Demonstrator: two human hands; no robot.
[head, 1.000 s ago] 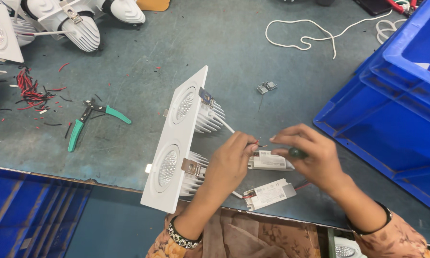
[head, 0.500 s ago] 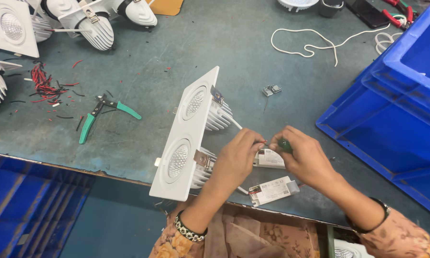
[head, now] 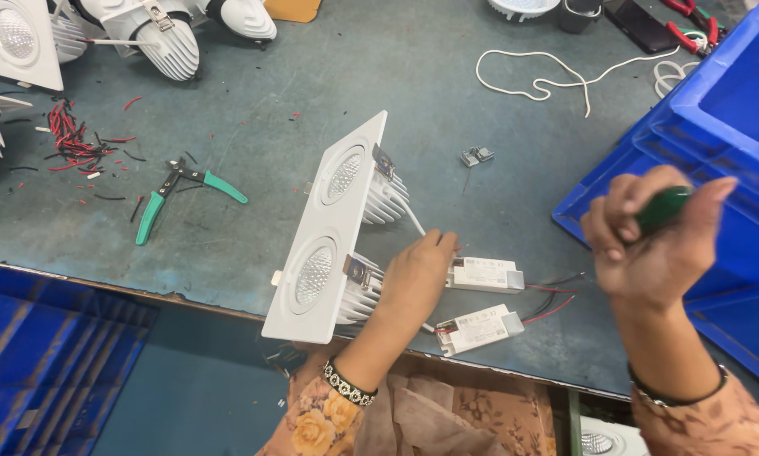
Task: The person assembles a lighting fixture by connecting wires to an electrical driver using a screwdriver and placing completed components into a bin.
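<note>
Grey workbench: her left hand pinches wires by the white driver box; right hand, raised, is fisted around a green-handled tool.

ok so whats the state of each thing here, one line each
white twin downlight fixture: tipped up on its long edge, lamps unlit
upper white driver box: flat on the table, wires attached
lower white driver box: flat near the table edge, wires attached
green-handled pliers: lying open, untouched
left hand: resting at the upper box's end
right hand: raised, fist shut on green tool handle
</note>
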